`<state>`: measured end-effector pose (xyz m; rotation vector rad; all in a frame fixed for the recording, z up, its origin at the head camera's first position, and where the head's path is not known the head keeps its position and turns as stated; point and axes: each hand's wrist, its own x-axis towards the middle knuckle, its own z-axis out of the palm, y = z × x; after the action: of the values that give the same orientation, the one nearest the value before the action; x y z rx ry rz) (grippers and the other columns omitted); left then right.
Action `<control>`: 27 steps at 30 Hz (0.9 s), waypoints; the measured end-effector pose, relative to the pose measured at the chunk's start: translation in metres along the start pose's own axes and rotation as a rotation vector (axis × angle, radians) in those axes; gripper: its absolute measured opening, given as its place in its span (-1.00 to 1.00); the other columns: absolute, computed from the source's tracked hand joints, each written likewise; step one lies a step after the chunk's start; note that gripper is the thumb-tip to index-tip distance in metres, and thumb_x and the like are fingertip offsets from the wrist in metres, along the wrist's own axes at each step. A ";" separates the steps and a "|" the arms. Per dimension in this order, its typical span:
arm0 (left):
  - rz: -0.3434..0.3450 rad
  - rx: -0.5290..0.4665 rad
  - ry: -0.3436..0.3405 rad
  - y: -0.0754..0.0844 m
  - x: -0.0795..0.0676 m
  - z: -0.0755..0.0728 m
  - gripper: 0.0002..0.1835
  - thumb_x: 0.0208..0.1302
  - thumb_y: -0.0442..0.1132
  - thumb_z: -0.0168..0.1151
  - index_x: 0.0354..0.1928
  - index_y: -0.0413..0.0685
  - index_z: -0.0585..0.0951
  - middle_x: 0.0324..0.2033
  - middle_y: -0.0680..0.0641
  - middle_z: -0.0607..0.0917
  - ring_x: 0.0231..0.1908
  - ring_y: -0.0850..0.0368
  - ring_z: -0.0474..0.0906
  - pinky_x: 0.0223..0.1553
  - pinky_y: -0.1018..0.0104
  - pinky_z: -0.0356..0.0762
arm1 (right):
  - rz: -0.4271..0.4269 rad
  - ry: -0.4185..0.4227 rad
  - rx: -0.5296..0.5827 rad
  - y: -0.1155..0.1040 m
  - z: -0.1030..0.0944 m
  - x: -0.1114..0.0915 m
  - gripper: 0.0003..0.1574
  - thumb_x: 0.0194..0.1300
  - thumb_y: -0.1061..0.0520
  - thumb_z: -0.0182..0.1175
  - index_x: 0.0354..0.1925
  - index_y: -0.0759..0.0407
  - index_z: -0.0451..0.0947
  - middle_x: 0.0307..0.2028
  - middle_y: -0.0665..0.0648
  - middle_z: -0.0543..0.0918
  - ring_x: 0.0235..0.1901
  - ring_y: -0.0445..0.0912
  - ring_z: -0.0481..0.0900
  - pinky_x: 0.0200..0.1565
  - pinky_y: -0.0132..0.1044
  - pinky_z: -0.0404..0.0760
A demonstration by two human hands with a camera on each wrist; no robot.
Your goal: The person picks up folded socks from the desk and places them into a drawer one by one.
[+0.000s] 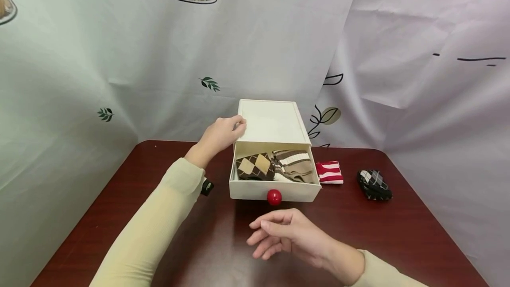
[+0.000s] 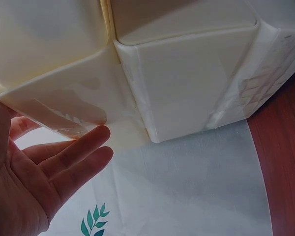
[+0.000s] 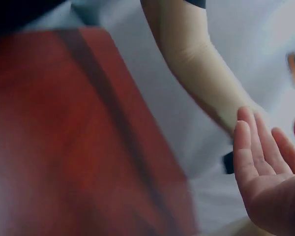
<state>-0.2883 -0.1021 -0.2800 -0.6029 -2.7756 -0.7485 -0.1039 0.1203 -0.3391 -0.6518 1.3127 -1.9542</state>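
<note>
At left: left hand (image 1: pixel 221 134) against the left side of the white box (image 1: pixel 272 121), by its near left corner. Loosely bent at the fingers in head view, fairly straight and spread in left wrist view; no firm hold visible, thumb contact impossible to tell. Risk there of sliding or twisting the box if pushed or pulled off-centre with so light a brace.

Next, middle: drawer (image 1: pixel 251 190), partly out toward the near side. Inside left, brown argyle bundle (image 1: pixel 255 166); at centre of the front, red knob (image 1: pixel 274 197); inside right, brown striped bundle (image 1: pixel 295 165), loosely folded, up near rim level. Likely to snag under the box's near top edge if shoved in without flattening. Possible tipping forward too, if drawn out much farther with only light steadying.

Near middle: right hand (image 1: pixel 292 236), in front of the knob and apart from it, above the table (image 1: pixel 215 251). Relaxed, softly bent at the fingers, holding nothing. Chance of bumping the knob and jarring the drawer if lifted carelessly.

Right of drawer: red-and-white striped bundle (image 1: pixel 330 172), partly hidden by the drawer wall; touching or not, can't tell. Could get dragged if box swings right. Far right: black argyle bundle (image 1: pixel 374 185), well apart, low risk.
</note>
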 end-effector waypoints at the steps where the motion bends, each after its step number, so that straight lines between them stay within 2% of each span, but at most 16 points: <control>1: 0.000 0.000 0.000 0.000 0.000 0.000 -0.68 0.37 -0.02 -0.19 -0.04 0.14 0.55 -0.49 0.01 0.57 -0.58 0.10 0.34 -0.41 0.15 0.36 | 0.027 0.005 0.074 0.005 -0.002 0.001 -0.67 0.44 0.20 -0.12 0.01 0.27 0.51 -0.16 0.23 0.66 -0.25 0.03 0.66 -0.19 -0.19 0.57; 5: 0.000 0.007 0.008 0.000 0.000 0.001 -0.69 0.37 -0.02 -0.18 -0.07 0.15 0.55 -0.48 0.02 0.58 -0.56 0.10 0.36 -0.40 0.14 0.38 | 0.090 0.047 0.293 0.011 -0.009 0.004 -0.59 0.49 0.01 -0.23 -0.03 0.15 0.50 -0.15 0.16 0.65 -0.21 -0.01 0.64 -0.12 -0.22 0.53; 10: -0.006 0.018 0.014 0.000 -0.001 0.001 -0.69 0.36 -0.02 -0.18 -0.07 0.16 0.55 -0.49 0.02 0.57 -0.56 0.09 0.35 -0.40 0.13 0.38 | 0.133 0.135 0.439 0.010 -0.013 0.007 -0.50 0.46 -0.14 -0.23 -0.04 0.15 0.48 -0.14 0.18 0.64 -0.19 0.00 0.63 -0.05 -0.19 0.49; 15: -0.009 0.019 0.009 0.001 -0.001 0.000 -0.69 0.36 -0.02 -0.19 -0.07 0.16 0.55 -0.52 0.02 0.56 -0.56 0.09 0.35 -0.40 0.14 0.38 | 0.126 0.188 0.486 0.008 -0.017 0.010 -0.44 0.44 -0.19 -0.22 -0.06 0.18 0.50 -0.21 0.17 0.65 -0.22 0.01 0.63 -0.04 -0.18 0.49; 20: -0.010 0.020 0.006 0.001 0.000 0.000 -0.68 0.37 -0.02 -0.18 -0.05 0.16 0.55 -0.53 0.02 0.55 -0.57 0.10 0.35 -0.41 0.15 0.37 | 0.099 0.228 0.495 0.007 -0.019 0.012 -0.47 0.44 -0.14 -0.18 -0.09 0.21 0.53 -0.27 0.15 0.64 -0.25 0.00 0.63 -0.04 -0.18 0.49; 27: -0.012 0.021 0.008 0.000 0.000 0.000 -0.66 0.37 0.00 -0.18 -0.02 0.16 0.55 -0.51 0.03 0.56 -0.57 0.10 0.36 -0.38 0.15 0.38 | 0.074 0.200 0.495 0.003 -0.027 0.018 -0.42 0.46 -0.14 -0.22 -0.12 0.22 0.58 -0.28 0.10 0.63 -0.27 -0.05 0.62 -0.08 -0.23 0.50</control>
<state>-0.2878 -0.1022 -0.2800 -0.5780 -2.7784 -0.7221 -0.1339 0.1218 -0.3512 -0.1678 0.8883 -2.2084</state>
